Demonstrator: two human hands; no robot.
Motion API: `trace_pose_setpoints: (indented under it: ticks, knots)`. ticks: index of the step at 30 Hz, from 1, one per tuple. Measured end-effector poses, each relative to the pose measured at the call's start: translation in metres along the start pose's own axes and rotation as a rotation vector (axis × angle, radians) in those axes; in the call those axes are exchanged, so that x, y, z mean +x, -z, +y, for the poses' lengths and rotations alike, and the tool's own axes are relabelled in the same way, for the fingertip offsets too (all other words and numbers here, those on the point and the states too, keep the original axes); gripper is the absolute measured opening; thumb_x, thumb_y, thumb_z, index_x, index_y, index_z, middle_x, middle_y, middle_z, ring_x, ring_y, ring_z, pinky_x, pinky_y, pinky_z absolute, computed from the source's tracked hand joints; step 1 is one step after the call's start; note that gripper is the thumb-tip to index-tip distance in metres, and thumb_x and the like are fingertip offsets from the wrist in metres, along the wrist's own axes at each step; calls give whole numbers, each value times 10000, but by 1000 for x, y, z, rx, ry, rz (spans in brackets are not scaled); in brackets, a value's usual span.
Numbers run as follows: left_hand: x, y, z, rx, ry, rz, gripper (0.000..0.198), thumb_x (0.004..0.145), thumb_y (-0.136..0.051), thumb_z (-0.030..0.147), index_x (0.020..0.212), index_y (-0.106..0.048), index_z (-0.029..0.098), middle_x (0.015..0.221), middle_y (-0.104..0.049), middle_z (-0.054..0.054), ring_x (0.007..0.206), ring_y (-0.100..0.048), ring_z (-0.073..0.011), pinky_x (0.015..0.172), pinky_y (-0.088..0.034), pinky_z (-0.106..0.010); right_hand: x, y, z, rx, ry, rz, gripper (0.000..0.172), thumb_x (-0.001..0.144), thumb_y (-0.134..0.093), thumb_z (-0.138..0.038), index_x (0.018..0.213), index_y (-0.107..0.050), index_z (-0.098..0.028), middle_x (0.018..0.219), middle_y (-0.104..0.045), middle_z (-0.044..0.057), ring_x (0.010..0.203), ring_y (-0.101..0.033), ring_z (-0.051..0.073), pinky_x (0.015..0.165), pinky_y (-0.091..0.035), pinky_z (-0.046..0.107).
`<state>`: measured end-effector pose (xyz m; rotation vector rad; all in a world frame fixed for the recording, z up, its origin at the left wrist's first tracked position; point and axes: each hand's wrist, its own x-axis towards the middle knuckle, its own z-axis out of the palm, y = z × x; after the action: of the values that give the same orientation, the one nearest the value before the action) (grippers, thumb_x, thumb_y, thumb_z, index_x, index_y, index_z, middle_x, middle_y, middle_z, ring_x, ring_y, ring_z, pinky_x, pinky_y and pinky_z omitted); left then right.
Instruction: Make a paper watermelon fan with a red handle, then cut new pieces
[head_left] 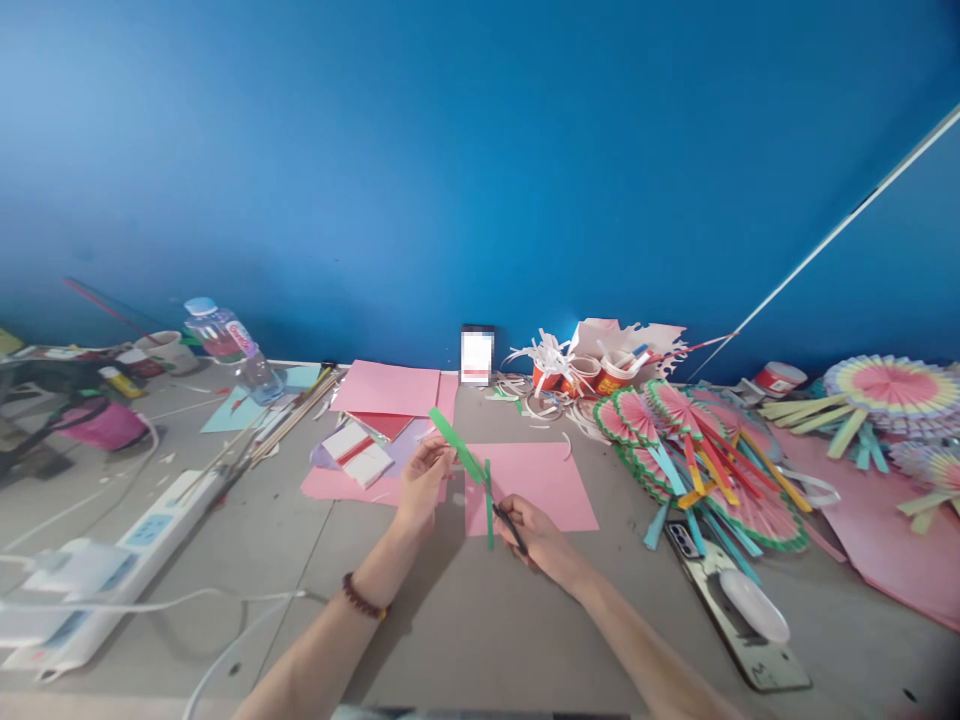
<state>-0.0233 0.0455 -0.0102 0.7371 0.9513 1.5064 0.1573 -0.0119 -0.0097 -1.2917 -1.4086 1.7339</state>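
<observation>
My left hand (427, 475) pinches a green paper strip (456, 445) that slants down to the right, above the table. My right hand (529, 530) is closed on dark-handled scissors (510, 528), whose blades point up and left to the lower end of the strip. A second, narrower green strip (489, 520) stands out upright in view beside the scissors, over a pink paper sheet (559, 485). Whether this narrow strip is joined to the held one cannot be made out.
Pink sheets (390, 388) and a white packet (356, 452) lie left of centre. A bottle (236, 345) and a power strip (142, 545) are farther left. Paper fans (682, 410), red cups (581, 372) and a phone (776, 660) are on the right. A small screen (477, 357) leans on the wall.
</observation>
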Motion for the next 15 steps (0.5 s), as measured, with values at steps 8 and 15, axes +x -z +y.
trace_pose_setpoints:
  ticks: [8,15]
  knots:
    - [1,0,-4,8,7,1,269,585,-804,297,767,-640,186,719,-619,8,605,-563,-98,502,-398,-191,1,1,0,-6,1,9,242,784,-547,-440,827,-463,-217,595,-380,-83,432,-292,54,390,-201,187]
    - [0,0,-2,18,14,3,263,592,-799,297,764,-635,183,727,-617,9,608,-566,-94,502,-391,-189,0,-1,-3,-13,-5,40,212,779,-551,-403,781,-456,-214,585,-395,-76,435,-285,59,413,-204,196]
